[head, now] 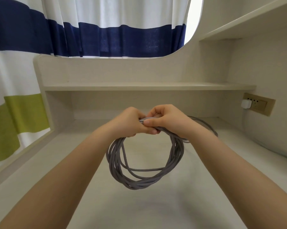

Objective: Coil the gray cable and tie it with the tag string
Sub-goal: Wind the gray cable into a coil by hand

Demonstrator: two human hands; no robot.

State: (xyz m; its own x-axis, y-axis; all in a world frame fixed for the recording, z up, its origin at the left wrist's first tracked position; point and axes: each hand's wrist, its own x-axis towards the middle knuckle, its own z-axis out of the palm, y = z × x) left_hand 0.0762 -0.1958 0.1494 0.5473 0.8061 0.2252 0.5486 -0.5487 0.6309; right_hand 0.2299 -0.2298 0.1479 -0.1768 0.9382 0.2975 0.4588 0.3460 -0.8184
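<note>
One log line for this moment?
phase: coiling | gray cable: looped, above desk | left hand, right hand: gripping top | tie: not visible

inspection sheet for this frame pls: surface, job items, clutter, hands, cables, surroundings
Surface: pale desk top, bare where visible.
Job's things: gray cable already in a multi-loop coil, hanging above the desk from both hands; one loop trails behind the right wrist. Tag string: not seen.
Clutter: nothing seen.
Grippers: left hand and right hand both grip the top of the coil, touching each other.
Cables: only the gray cable; its ends are not visible.
Surroundings: shelf above the desk, wall socket strip with a white plug, striped curtain behind.
</note>
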